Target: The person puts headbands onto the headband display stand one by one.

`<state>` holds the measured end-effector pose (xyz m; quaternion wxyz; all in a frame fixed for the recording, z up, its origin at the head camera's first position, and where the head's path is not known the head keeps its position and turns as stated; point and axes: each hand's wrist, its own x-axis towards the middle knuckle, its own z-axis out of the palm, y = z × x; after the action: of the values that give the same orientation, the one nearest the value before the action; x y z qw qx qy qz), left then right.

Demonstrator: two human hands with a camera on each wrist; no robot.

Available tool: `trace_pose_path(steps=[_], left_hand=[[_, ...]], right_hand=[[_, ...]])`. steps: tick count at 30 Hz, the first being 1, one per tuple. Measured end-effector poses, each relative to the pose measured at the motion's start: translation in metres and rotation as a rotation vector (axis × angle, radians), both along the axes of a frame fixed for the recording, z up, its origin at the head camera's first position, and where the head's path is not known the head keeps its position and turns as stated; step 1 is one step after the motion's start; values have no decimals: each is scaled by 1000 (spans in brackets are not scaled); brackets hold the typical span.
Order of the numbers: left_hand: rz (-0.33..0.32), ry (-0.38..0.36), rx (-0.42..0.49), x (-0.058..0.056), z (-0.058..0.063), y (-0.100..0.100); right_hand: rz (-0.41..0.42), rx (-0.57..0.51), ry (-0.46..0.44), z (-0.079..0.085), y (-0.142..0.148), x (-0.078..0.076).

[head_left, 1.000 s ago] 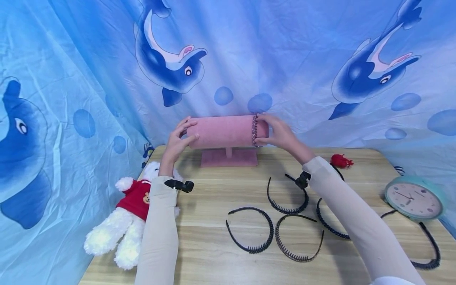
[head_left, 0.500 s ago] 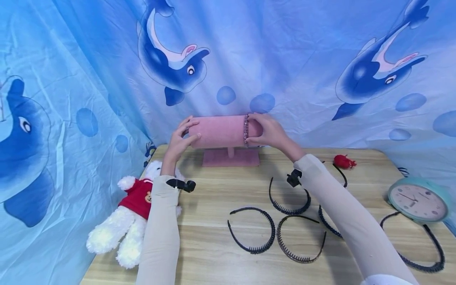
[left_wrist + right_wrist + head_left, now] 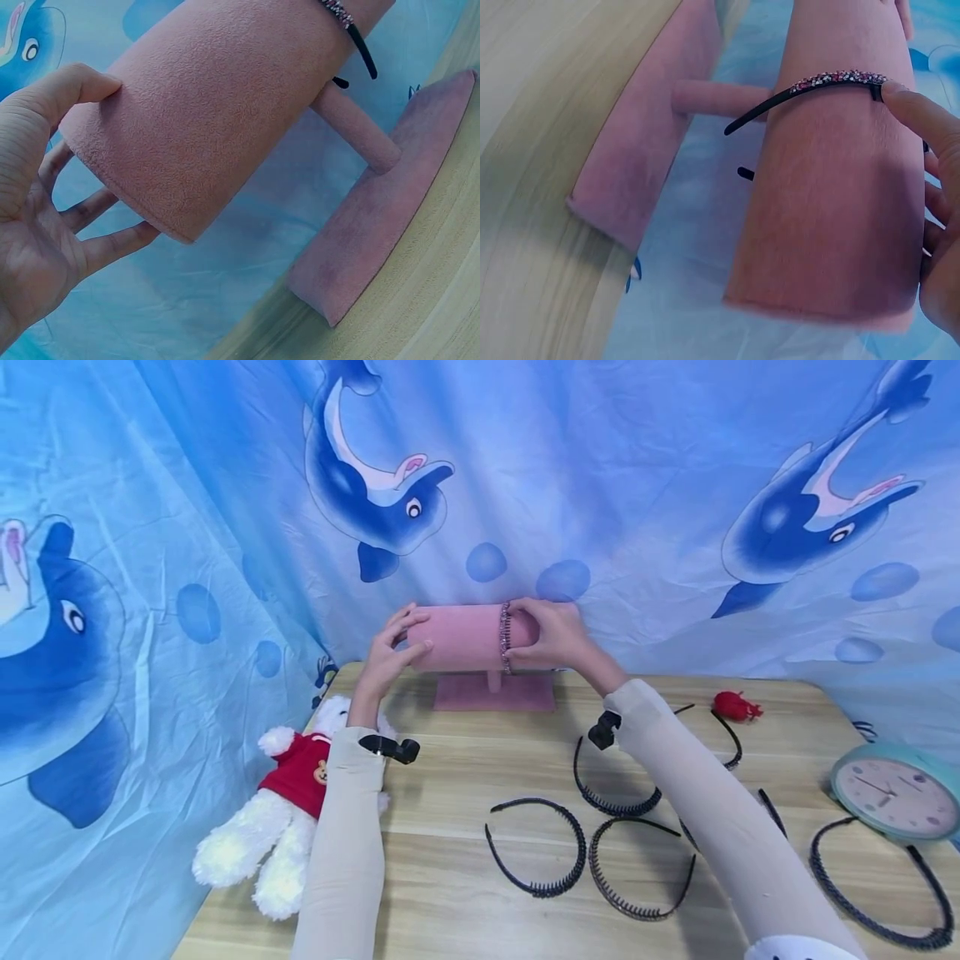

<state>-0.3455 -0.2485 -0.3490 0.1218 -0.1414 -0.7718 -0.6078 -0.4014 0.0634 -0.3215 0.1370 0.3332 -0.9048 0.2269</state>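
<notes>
A pink velvety display stand (image 3: 461,639), a horizontal roll on a post and flat base, stands at the back of the table. My left hand (image 3: 384,664) holds the roll's left end, thumb on the front and fingers at the end and behind, as the left wrist view shows. Around the roll, right of its middle, sits a black headband (image 3: 840,78) with pink and silver stones; its two black tips stick out below the roll. My right hand (image 3: 557,637) grips this headband, its thumb at the band's stone-covered edge. In the right wrist view the other fingers are partly hidden behind the roll.
Several black toothed headbands (image 3: 581,852) lie on the wooden table (image 3: 442,860). A white plush toy in a red shirt (image 3: 300,777) lies at left. On the right are a mint clock (image 3: 896,793) and a red object (image 3: 737,706). A blue dolphin curtain hangs behind.
My right hand and the stone-covered headband have slid left along the roll, from near its right end toward the middle. The left hand keeps its hold; the head view has shifted slightly.
</notes>
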Motion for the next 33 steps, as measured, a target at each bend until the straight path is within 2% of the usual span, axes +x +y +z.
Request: trace_pose_path(steps=[6, 10, 16, 24, 33], left_hand=[[3, -20, -4, 1, -1, -1], [6, -21, -9, 0, -4, -1], [-5, -32, 7, 6, 1, 0], [-3, -23, 18, 3, -2, -2], [-16, -7, 28, 1, -3, -3]], right_hand=[[90, -99, -132, 0, -18, 1], [64, -82, -138, 1, -29, 3], [50, -88, -147, 2, -46, 4], [51, -102, -144, 2, -62, 6], [51, -63, -135, 4, -81, 8]])
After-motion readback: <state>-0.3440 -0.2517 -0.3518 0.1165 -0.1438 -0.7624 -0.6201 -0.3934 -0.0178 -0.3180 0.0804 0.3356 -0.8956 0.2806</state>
